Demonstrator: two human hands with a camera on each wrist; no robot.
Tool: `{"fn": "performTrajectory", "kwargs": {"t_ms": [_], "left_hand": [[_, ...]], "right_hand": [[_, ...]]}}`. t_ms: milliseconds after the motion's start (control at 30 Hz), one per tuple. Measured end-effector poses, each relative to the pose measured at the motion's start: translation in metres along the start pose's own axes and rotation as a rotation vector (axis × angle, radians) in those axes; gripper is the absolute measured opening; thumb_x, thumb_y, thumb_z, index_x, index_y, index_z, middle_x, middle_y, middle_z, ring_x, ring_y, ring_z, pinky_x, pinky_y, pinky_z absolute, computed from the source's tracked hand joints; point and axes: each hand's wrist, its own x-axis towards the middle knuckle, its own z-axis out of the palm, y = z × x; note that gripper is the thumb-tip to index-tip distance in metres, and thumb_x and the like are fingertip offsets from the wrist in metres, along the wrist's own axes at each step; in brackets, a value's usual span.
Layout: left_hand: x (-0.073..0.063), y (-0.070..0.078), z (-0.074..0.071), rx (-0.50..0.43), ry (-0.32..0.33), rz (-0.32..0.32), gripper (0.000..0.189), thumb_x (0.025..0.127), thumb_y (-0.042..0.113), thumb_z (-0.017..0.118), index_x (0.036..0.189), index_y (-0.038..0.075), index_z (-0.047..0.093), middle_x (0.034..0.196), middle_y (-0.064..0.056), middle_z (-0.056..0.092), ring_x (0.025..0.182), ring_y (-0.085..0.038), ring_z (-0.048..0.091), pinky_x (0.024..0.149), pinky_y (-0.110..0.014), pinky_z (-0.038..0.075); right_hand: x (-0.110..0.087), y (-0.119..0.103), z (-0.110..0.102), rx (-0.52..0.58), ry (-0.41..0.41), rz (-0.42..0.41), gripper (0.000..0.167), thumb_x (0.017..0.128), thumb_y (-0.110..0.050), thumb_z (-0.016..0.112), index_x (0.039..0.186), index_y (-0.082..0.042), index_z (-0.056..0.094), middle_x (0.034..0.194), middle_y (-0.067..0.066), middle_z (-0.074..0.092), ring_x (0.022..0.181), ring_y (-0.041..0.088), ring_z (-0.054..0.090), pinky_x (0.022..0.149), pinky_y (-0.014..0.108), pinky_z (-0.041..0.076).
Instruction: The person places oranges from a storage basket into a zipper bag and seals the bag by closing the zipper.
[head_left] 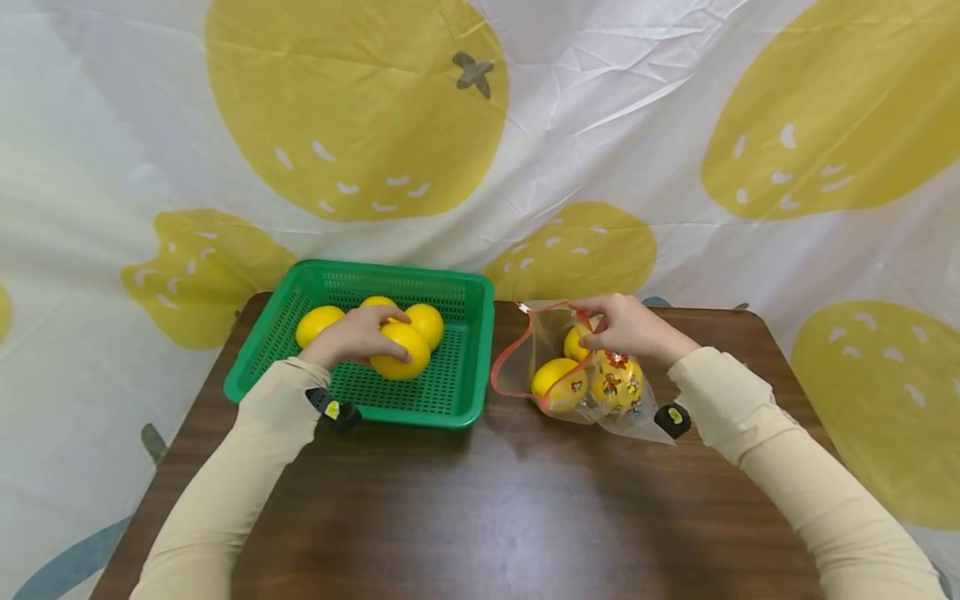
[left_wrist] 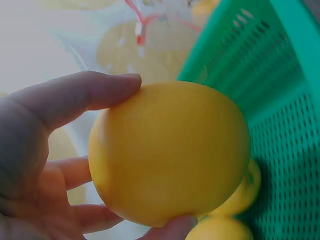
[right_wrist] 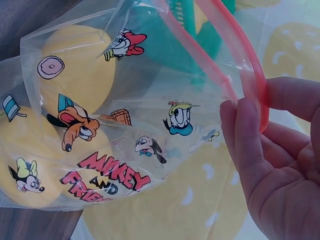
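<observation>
- The left hand [head_left: 354, 335] grips a yellow fruit [head_left: 401, 352], fingers spread round it; the right hand [head_left: 626, 325] pinches the pinkish-red rim [right_wrist: 255, 80] of a clear printed bag [right_wrist: 150, 95] between thumb and fingers.
- The held fruit is over the basket's inside; I cannot tell whether it touches those beside it. The step in hand looks like a lift, and that wide grip should suit a smooth round thing. Best to raise it straight up, clear of its neighbours, before any sideways swing.
- Close round and beyond the left hand, three more fruits [head_left: 318, 323] lie in the green basket [head_left: 487, 350]. Its wall between the two hands is the likeliest snag, so pass well above it.
- Below and just left of the right hand, the bag rests with three fruits [head_left: 558, 383] inside. Its mouth gapes toward the left hand, which seems the useful way round; a steady pinch should stop the thin film folding shut.
- Under both hands runs the brown bench [head_left: 525, 500], carrying basket and bag.
- Beyond both hands hangs a fruit-printed cloth [head_left: 600, 100].
</observation>
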Motion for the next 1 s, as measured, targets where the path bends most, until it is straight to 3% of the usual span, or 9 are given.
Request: {"fn": "performTrajectory", "kwargs": {"t_ms": [300,433,1000], "left_hand": [[0.010,0.032,0.015,-0.079,-0.034,0.076,0.063,0.072,0.028,0.073,0.129,0.014,0.047,0.129,-0.018,0.043,0.096,-0.028,0.051,0.063,-0.033,0.052],[0.014,0.040,0.023,-0.115,-0.037,0.090,0.063,0.072,0.029,0.073,0.128,0.015,0.047,0.130,-0.017,0.042,0.096,-0.027,0.051,0.063,-0.032,0.053],[0.030,0.069,0.047,-0.329,-0.062,0.133,0.059,0.073,0.025,0.074,0.125,0.016,0.049,0.119,-0.013,0.043,0.088,-0.026,0.054,0.058,-0.032,0.053]], "right_hand": [[0.001,0.001,0.000,0.000,-0.006,-0.001,0.058,0.081,-0.010,0.065,0.134,-0.004,0.043,0.121,0.023,0.054,0.063,0.018,0.060,0.052,0.029,0.047],[0.000,0.000,-0.001,0.019,-0.016,0.007,0.058,0.081,-0.009,0.064,0.135,-0.004,0.042,0.122,0.024,0.053,0.054,0.014,0.056,0.050,0.030,0.047],[-0.003,-0.001,-0.002,0.040,-0.020,0.018,0.058,0.081,-0.008,0.063,0.135,-0.004,0.042,0.123,0.025,0.052,0.052,0.015,0.055,0.049,0.030,0.047]]}}
